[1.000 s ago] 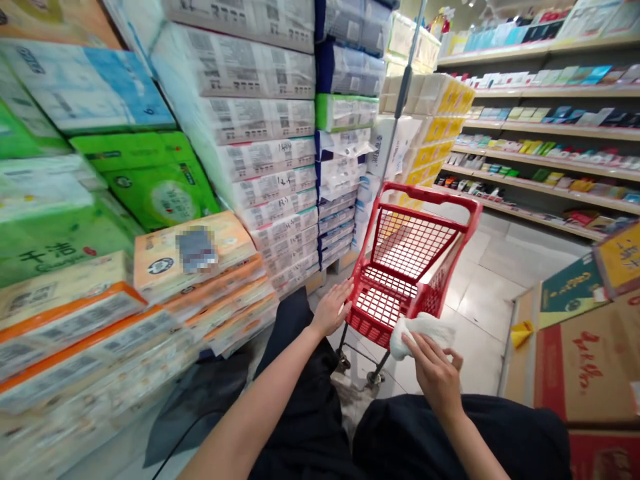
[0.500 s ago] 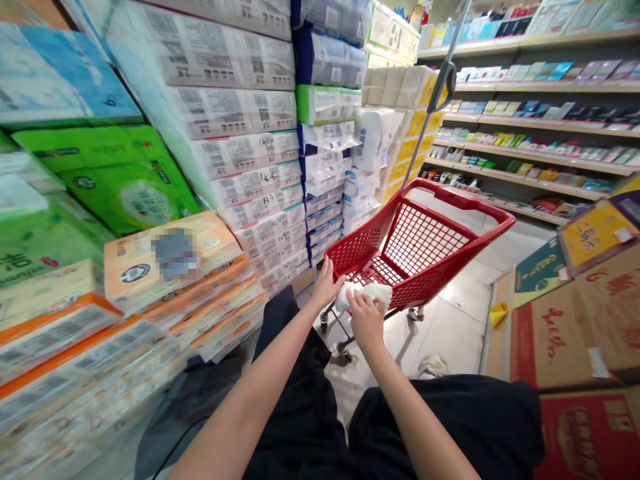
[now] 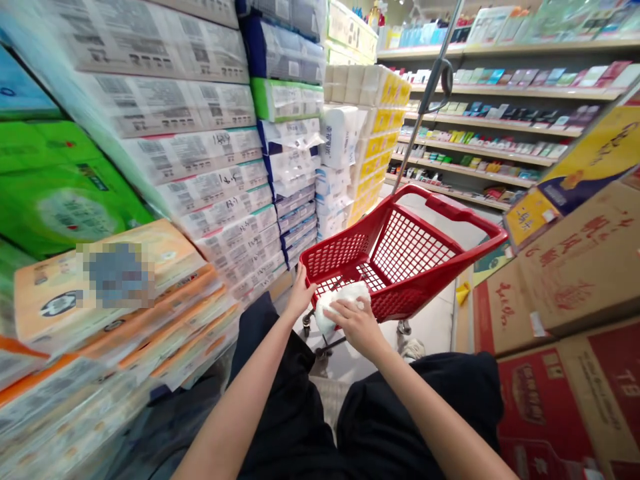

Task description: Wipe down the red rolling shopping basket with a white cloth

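Observation:
A red wheeled shopping basket (image 3: 425, 267) stands on the tiled aisle floor in front of my knees, its metal pull handle (image 3: 434, 80) rising behind it. My left hand (image 3: 301, 293) is closed on the near left corner of the basket's rim. My right hand (image 3: 356, 323) presses a white cloth (image 3: 340, 300) against the near rim, fingers curled over it. The inside of the basket shows only its mesh.
Stacked packs of tissue and paper goods (image 3: 200, 173) wall the left side. Cardboard boxes (image 3: 565, 293) are stacked at right. Shelves of small goods (image 3: 500, 127) run along the far side. My legs in black trousers (image 3: 380, 413) fill the bottom.
The basket has tipped from its steep tilt back level onto its wheels. My right hand carried the cloth from the basket's underside to the near rim. The view shifted rightwards.

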### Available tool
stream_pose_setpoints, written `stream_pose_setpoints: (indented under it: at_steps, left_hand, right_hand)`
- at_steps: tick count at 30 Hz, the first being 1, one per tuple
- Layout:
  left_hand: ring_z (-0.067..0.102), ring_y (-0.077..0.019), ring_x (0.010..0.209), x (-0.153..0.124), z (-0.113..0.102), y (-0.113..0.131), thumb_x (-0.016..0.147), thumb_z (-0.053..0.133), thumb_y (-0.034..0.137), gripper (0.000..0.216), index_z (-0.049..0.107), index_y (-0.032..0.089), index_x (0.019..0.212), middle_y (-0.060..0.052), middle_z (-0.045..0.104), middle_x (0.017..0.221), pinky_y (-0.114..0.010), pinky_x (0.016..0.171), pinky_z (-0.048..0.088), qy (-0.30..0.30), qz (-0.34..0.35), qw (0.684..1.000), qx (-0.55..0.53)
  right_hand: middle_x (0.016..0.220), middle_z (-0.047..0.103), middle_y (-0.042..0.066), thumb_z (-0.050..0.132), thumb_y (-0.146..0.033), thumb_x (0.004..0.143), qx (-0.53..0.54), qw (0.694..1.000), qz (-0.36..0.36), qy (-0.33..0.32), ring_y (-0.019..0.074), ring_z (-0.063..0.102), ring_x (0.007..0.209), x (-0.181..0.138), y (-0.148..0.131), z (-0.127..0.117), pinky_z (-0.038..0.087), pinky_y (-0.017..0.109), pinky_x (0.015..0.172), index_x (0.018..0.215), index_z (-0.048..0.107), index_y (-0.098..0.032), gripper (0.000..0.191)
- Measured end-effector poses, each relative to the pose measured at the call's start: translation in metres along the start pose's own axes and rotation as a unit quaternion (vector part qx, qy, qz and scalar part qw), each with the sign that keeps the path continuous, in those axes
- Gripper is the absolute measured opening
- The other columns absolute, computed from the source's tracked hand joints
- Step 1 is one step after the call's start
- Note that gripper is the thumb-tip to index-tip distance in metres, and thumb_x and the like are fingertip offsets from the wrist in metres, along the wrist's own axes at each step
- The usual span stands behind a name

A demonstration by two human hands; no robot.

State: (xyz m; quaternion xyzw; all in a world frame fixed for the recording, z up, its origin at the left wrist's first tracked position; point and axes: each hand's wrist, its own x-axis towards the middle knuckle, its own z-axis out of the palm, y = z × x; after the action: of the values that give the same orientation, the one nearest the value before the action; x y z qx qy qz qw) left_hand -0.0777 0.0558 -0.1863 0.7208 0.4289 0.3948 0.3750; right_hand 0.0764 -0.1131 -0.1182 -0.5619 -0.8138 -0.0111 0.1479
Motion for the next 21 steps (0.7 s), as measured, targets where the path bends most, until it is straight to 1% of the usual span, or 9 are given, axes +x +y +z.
stream_pose_setpoints:
  at_steps: [3,5,9,11,12,14,16,18,21]
  left_hand:
    - [0.011,-0.0252,0.150,0.009,-0.011,0.000,0.082,0.049,0.015,0.075,0.024,0.018,0.153,-0.010,0.018,0.162,-0.047,0.123,0.013,-0.009,0.024,1.000,0.006]
    - [0.017,-0.0246,0.149,0.010,-0.017,0.005,0.084,0.048,0.017,0.068,0.031,0.017,0.150,-0.010,0.023,0.161,-0.047,0.122,0.015,-0.014,0.042,0.999,0.019]
    - [0.033,-0.0231,0.144,-0.017,-0.023,0.016,0.091,0.046,0.026,0.052,0.046,0.019,0.142,-0.008,0.040,0.153,-0.048,0.121,0.021,-0.046,0.089,0.994,0.048]
    - [0.033,-0.0189,0.144,-0.038,-0.024,0.018,0.095,0.032,0.020,0.051,0.042,0.022,0.145,-0.005,0.041,0.153,-0.047,0.121,0.022,-0.111,0.146,0.979,0.092]
    - [0.030,-0.0182,0.146,-0.047,-0.024,0.017,0.094,0.030,0.018,0.054,0.037,0.023,0.148,-0.004,0.038,0.155,-0.047,0.121,0.022,-0.129,0.168,0.971,0.112]
    - [0.023,-0.0192,0.148,-0.061,-0.024,0.016,0.094,0.033,0.018,0.060,0.023,0.022,0.153,-0.006,0.030,0.159,-0.045,0.121,0.024,-0.124,0.193,0.961,0.155]
    - [0.022,-0.0218,0.148,-0.066,-0.022,0.014,0.095,0.037,0.025,0.064,0.014,0.021,0.155,-0.007,0.028,0.159,-0.047,0.120,0.025,-0.120,0.224,0.946,0.202]
    - [0.024,-0.0249,0.148,-0.066,-0.020,0.014,0.096,0.042,0.033,0.069,0.011,0.021,0.156,-0.009,0.028,0.159,-0.048,0.119,0.027,-0.110,0.245,0.931,0.245]
    - [0.029,-0.0269,0.146,-0.063,-0.017,0.018,0.095,0.046,0.041,0.072,0.012,0.020,0.155,-0.011,0.032,0.157,-0.048,0.117,0.031,-0.088,0.259,0.918,0.288]
  right_hand:
    - [0.136,0.060,0.002,0.046,-0.014,0.095,0.014,0.999,-0.033,0.009,0.0190,0.050,0.125,0.007,0.009,0.001,0.017,0.045,0.110,0.129,0.057,-0.034,0.041]
    - [0.135,0.061,0.002,0.047,-0.014,0.095,0.021,0.999,-0.040,0.016,0.0192,0.051,0.124,0.015,0.011,0.006,0.021,0.044,0.110,0.128,0.058,-0.033,0.040]
    - [0.135,0.061,0.003,0.049,-0.015,0.093,0.029,0.999,-0.031,0.034,0.0204,0.052,0.123,0.026,0.012,0.018,0.024,0.045,0.111,0.127,0.060,-0.031,0.039]
    - [0.135,0.061,0.003,0.049,-0.014,0.094,0.037,0.998,-0.026,0.037,0.0198,0.051,0.125,0.029,0.014,0.021,0.024,0.046,0.113,0.128,0.060,-0.031,0.039]
    - [0.135,0.061,0.003,0.049,-0.014,0.094,0.040,0.998,-0.025,0.035,0.0195,0.051,0.126,0.029,0.016,0.022,0.024,0.046,0.113,0.128,0.059,-0.031,0.040]
    - [0.136,0.060,0.003,0.049,-0.014,0.094,0.042,0.999,-0.028,0.020,0.0191,0.050,0.128,0.029,0.020,0.020,0.024,0.046,0.114,0.130,0.058,-0.031,0.041]
    - [0.138,0.059,0.003,0.049,-0.013,0.093,0.040,0.998,-0.040,0.001,0.0187,0.049,0.129,0.027,0.027,0.013,0.024,0.045,0.115,0.131,0.058,-0.030,0.042]
    - [0.139,0.058,0.003,0.047,-0.012,0.093,0.036,0.998,-0.045,-0.008,0.0177,0.048,0.130,0.022,0.036,0.004,0.024,0.044,0.115,0.132,0.057,-0.030,0.043]
    - [0.138,0.059,0.003,0.045,-0.010,0.093,0.022,0.999,-0.024,0.001,0.0180,0.051,0.129,0.006,0.061,-0.014,0.027,0.045,0.114,0.131,0.058,-0.030,0.045]
